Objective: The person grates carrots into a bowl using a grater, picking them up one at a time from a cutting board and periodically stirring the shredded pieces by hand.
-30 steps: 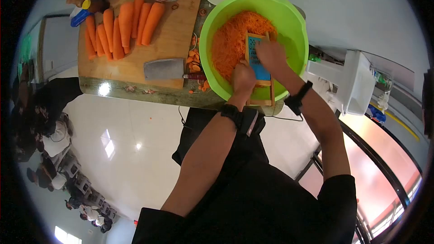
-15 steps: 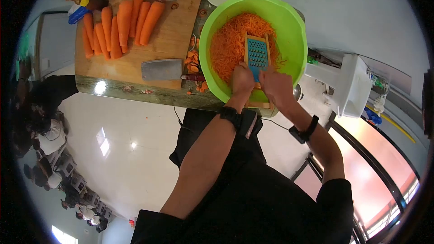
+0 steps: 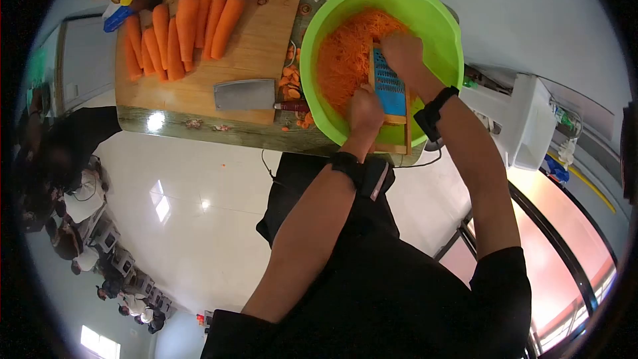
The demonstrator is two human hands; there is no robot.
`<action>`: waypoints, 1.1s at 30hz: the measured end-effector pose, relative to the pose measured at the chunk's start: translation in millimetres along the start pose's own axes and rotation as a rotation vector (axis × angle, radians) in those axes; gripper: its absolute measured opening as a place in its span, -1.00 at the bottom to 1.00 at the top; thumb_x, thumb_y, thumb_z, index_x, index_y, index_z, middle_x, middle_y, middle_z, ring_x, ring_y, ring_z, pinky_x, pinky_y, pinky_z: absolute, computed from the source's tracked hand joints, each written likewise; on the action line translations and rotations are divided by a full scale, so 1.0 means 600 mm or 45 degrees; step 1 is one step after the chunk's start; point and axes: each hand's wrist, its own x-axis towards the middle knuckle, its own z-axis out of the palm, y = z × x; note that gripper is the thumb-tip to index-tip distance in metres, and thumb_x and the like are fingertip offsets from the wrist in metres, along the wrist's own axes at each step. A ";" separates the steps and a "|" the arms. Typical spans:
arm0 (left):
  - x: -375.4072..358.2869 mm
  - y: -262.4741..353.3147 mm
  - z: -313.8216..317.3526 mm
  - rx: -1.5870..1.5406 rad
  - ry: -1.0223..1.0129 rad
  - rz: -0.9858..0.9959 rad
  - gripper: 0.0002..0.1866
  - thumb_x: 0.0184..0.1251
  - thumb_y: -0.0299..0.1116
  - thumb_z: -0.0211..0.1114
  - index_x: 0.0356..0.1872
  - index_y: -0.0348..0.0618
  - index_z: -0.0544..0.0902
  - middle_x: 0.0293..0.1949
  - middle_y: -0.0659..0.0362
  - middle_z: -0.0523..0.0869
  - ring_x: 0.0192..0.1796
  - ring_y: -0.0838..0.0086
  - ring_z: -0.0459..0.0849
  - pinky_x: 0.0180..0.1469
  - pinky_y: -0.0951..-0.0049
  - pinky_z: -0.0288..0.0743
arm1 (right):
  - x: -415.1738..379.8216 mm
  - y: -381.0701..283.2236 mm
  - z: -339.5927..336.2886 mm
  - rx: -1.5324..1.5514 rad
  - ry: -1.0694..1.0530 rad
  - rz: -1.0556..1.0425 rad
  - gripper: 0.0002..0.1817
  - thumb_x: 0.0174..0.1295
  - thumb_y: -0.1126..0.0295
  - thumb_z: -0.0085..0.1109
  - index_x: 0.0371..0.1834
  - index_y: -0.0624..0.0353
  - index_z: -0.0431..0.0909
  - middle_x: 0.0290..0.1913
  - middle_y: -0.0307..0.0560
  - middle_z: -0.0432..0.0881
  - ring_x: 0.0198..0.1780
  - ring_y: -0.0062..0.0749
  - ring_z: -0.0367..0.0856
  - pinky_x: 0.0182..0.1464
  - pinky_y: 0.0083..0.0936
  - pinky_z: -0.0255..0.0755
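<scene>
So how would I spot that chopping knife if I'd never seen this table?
Start at the wooden cutting board, left of the green bowl. The cleaver lies flat near the board's front edge, its dark red handle pointing toward the bowl. Its broad grey rectangular blade sets it apart from the whole carrots lined up behind it.

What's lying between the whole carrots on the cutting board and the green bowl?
In the head view, bare board, then a strip of carrot scraps, separates the whole carrots from the green bowl.

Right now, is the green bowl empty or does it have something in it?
Partly filled. The green bowl holds a heap of shredded carrot on its far-left side, beside the grater propped inside it; bare green wall shows elsewhere.
</scene>
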 end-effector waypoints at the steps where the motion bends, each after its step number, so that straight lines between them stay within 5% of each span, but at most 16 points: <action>1: 0.001 -0.007 0.004 0.107 0.100 0.178 -0.40 0.59 -0.17 -0.20 -0.51 -0.41 0.61 -0.43 -0.34 0.67 -0.36 -0.21 0.67 -0.33 -0.07 0.55 | -0.004 -0.001 0.005 0.001 0.001 -0.002 -0.88 0.08 0.37 0.20 -0.45 0.13 0.69 -0.45 -0.01 0.66 -0.38 -0.14 0.71 -0.41 -0.22 0.60; 5: 0.000 0.025 -0.018 -0.092 -0.103 -0.040 -0.41 0.60 -0.18 -0.20 -0.52 -0.41 0.61 -0.45 -0.32 0.66 -0.41 -0.18 0.66 -0.37 -0.03 0.55 | -0.051 0.008 0.003 -0.001 0.054 -0.090 -0.83 0.23 0.30 0.08 -0.35 0.12 0.62 -0.43 0.02 0.65 -0.41 -0.07 0.70 -0.47 -0.14 0.54; 6: 0.002 0.025 -0.021 0.096 -0.244 -0.024 -0.67 0.47 -0.30 -0.03 -0.23 -0.44 0.55 -0.34 -0.27 0.66 -0.30 -0.10 0.70 -0.32 0.06 0.62 | -0.078 0.003 -0.004 -0.003 0.089 -0.114 -0.80 0.27 0.26 0.06 -0.31 0.12 0.61 -0.44 0.03 0.65 -0.41 -0.04 0.70 -0.46 -0.13 0.54; 7: 0.003 0.024 -0.023 0.283 -0.385 -0.010 -0.65 0.33 -0.41 0.13 0.05 -0.47 0.49 -0.23 -0.23 0.66 -0.19 -0.01 0.74 -0.27 0.14 0.69 | -0.103 -0.002 -0.022 -0.008 0.084 -0.120 -0.80 0.27 0.26 0.06 -0.31 0.12 0.61 -0.44 0.03 0.65 -0.41 -0.04 0.70 -0.46 -0.13 0.54; 11: -0.012 0.018 -0.008 0.464 -0.167 0.254 -0.61 0.35 -0.36 0.15 0.08 -0.45 0.46 -0.20 -0.21 0.65 -0.16 0.00 0.74 -0.27 0.14 0.70 | -0.171 -0.007 -0.111 0.144 -0.161 0.054 -0.75 0.37 0.21 0.00 -0.30 0.12 0.57 -0.44 0.05 0.64 -0.41 -0.01 0.70 -0.41 -0.09 0.55; 12: -0.011 0.026 -0.015 0.197 -0.124 0.076 -0.67 0.46 -0.28 0.02 -0.17 -0.45 0.55 -0.40 -0.20 0.63 -0.35 -0.03 0.68 -0.37 0.10 0.63 | -0.172 -0.010 -0.118 0.236 -0.150 0.101 -0.73 0.38 0.19 -0.01 -0.32 0.11 0.57 -0.44 0.06 0.63 -0.41 0.00 0.70 -0.41 -0.08 0.55; 13: -0.012 0.031 -0.025 -0.070 -0.081 -0.108 -0.49 0.58 -0.21 -0.10 -0.42 -0.44 0.64 -0.60 -0.18 0.61 -0.53 -0.06 0.62 -0.48 0.05 0.56 | -0.177 -0.008 -0.119 0.242 -0.148 0.100 -0.73 0.38 0.19 -0.01 -0.32 0.11 0.57 -0.44 0.06 0.63 -0.41 0.00 0.70 -0.41 -0.08 0.55; 14: -0.014 0.024 -0.026 -0.068 -0.073 -0.113 -0.49 0.58 -0.21 -0.10 -0.42 -0.44 0.64 -0.60 -0.18 0.61 -0.53 -0.06 0.62 -0.48 0.05 0.56 | -0.182 0.002 -0.118 0.227 -0.310 0.066 -0.70 0.39 0.16 0.00 -0.35 0.13 0.56 -0.46 0.07 0.64 -0.42 0.01 0.70 -0.41 -0.08 0.54; 16: -0.013 0.012 -0.018 0.657 -0.086 0.417 -0.65 0.39 -0.29 0.10 -0.02 -0.44 0.50 -0.23 -0.25 0.64 -0.17 -0.04 0.74 -0.20 0.10 0.69 | -0.186 0.004 -0.110 0.203 -0.470 0.021 -0.67 0.39 0.13 0.00 -0.38 0.14 0.56 -0.49 0.08 0.65 -0.44 0.01 0.70 -0.42 -0.08 0.53; 17: -0.008 0.010 -0.011 0.653 -0.087 0.414 -0.65 0.39 -0.29 0.10 -0.02 -0.44 0.50 -0.23 -0.25 0.64 -0.17 -0.04 0.74 -0.20 0.10 0.69 | -0.196 0.000 -0.095 0.190 -0.341 -0.066 -0.64 0.40 0.12 0.00 -0.40 0.16 0.56 -0.52 0.09 0.64 -0.46 0.02 0.69 -0.43 -0.08 0.53; 19: 0.001 0.028 -0.014 0.148 -0.312 -0.088 -0.67 0.42 -0.34 0.07 -0.01 -0.47 0.50 -0.21 -0.28 0.64 -0.18 -0.03 0.74 -0.18 0.11 0.68 | -0.204 -0.012 -0.100 0.176 -0.218 -0.145 -0.61 0.41 0.10 -0.01 -0.43 0.17 0.56 -0.55 0.09 0.64 -0.49 0.02 0.69 -0.44 -0.08 0.52; 22: 0.007 0.033 -0.019 0.069 -0.310 -0.219 -0.67 0.42 -0.42 0.05 0.05 -0.50 0.49 -0.21 -0.29 0.66 -0.18 -0.06 0.74 -0.21 0.10 0.68 | -0.188 -0.044 -0.113 0.341 -0.179 0.260 -0.62 0.42 0.15 -0.02 -0.44 0.19 0.56 -0.58 0.06 0.62 -0.52 0.01 0.67 -0.48 -0.09 0.50; 25: -0.005 0.032 -0.030 0.317 -0.327 0.054 -0.68 0.45 -0.43 0.02 0.06 -0.50 0.50 -0.22 -0.30 0.67 -0.17 -0.07 0.74 -0.24 0.07 0.68 | -0.187 -0.053 -0.119 0.281 -0.404 0.307 -0.71 0.36 0.18 0.03 -0.34 0.14 0.62 -0.49 0.06 0.66 -0.41 -0.05 0.71 -0.47 -0.12 0.54; 29: -0.008 0.046 -0.035 -0.022 -0.396 -0.169 -0.66 0.43 -0.41 0.05 0.05 -0.53 0.50 -0.26 -0.31 0.67 -0.20 -0.09 0.74 -0.24 0.03 0.67 | -0.181 -0.050 -0.094 0.065 -0.197 -0.044 -0.72 0.38 0.25 0.01 -0.38 0.16 0.60 -0.51 0.03 0.64 -0.47 -0.06 0.69 -0.49 -0.15 0.54; 32: -0.001 0.014 -0.011 0.259 -0.234 0.098 -0.63 0.39 -0.42 0.08 0.07 -0.56 0.48 -0.30 -0.30 0.68 -0.26 -0.12 0.73 -0.24 0.03 0.66 | -0.130 -0.042 -0.067 0.035 -0.217 -0.061 -0.79 0.31 0.32 0.07 -0.35 0.16 0.65 -0.42 0.04 0.68 -0.40 -0.09 0.72 -0.43 -0.15 0.58; 33: -0.007 0.029 -0.020 0.082 -0.203 -0.011 -0.62 0.49 -0.29 -0.07 -0.16 -0.50 0.55 -0.31 -0.33 0.68 -0.25 -0.18 0.70 -0.21 -0.05 0.60 | -0.117 -0.034 -0.058 0.008 -0.220 -0.045 -0.84 0.25 0.37 0.12 -0.37 0.15 0.67 -0.42 0.03 0.68 -0.39 -0.11 0.72 -0.42 -0.14 0.58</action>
